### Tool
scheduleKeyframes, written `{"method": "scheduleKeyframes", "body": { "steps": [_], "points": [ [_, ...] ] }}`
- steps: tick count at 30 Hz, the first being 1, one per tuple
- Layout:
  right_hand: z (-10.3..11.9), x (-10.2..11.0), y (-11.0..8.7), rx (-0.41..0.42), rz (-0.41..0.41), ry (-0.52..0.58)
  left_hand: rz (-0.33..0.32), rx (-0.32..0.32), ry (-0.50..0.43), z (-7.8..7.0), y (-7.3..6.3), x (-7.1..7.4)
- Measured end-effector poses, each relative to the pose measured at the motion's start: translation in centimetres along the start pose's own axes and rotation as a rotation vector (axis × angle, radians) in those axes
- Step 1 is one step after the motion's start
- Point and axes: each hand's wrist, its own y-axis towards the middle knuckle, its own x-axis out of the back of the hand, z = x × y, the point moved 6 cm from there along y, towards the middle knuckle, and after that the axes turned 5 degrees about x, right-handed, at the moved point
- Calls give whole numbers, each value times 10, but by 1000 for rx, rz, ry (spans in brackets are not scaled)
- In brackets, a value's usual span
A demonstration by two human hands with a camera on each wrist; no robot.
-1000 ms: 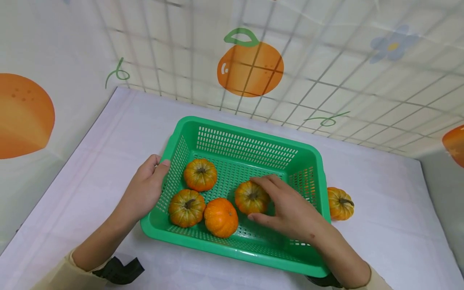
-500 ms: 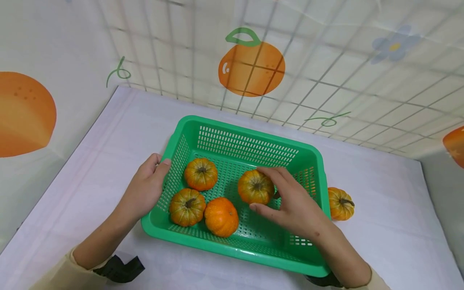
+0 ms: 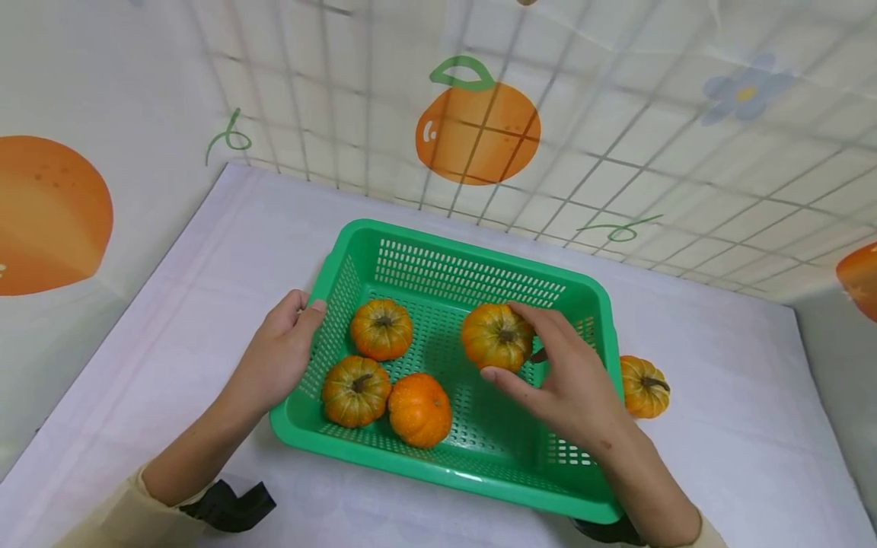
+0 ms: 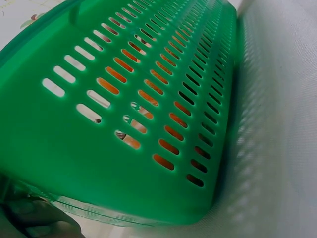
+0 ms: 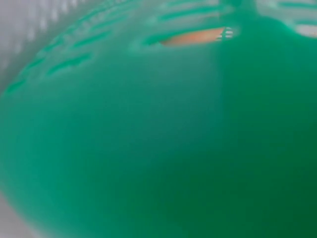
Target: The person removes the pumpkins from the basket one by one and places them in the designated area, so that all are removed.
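My right hand (image 3: 572,380) grips a small orange-and-green striped pumpkin (image 3: 498,337) between thumb and fingers, held up above the floor of a green plastic basket (image 3: 452,478). With thumb over the rim, my left hand (image 3: 277,354) holds the basket's left side. Inside, toward the left, lie a striped pumpkin (image 3: 381,329), a second greener one (image 3: 355,390) and a plain orange pumpkin (image 3: 420,410). In the left wrist view the slotted basket wall (image 4: 74,148) fills most of the picture, with left-hand fingers (image 4: 42,220) at the lower corner. Green basket wall (image 5: 148,139) covers nearly all the right wrist view, blurred.
Another striped pumpkin (image 3: 644,387) lies on the white tablecloth (image 3: 740,426), just outside the basket's right side. A wire grid (image 3: 617,164) behind a fruit-printed sheet stands at the back. Pale panels (image 3: 55,358) border the table at left and right.
My right hand has lifted the striped pumpkin off the basket floor and carried it a little right and toward the back. The left hand keeps its hold on the rim.
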Motion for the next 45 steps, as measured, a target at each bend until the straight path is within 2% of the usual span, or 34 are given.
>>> {"method": "scheduleKeyframes", "body": {
  "steps": [6, 13, 20, 25, 36, 45],
  "points": [
    [0, 7, -2, -27, -52, 15, 1, 4, 4, 1, 2, -1],
    [-3, 10, -4, -79, -48, 47, -1, 10, -9, 1, 1, 1],
    [-6, 22, -18, -147, -25, -36, -9, -1, -4, -1, 2, -1],
    [-7, 28, -27, -160, -21, -64, -17, -1, -1, 0, 1, 0],
    [-4, 44, -49, -167, -80, -93, -12, -7, -10, 2, 2, -1],
    [-7, 60, -68, -175, -178, -131, -23, 4, 22, 3, 0, 1]
  ]
}}
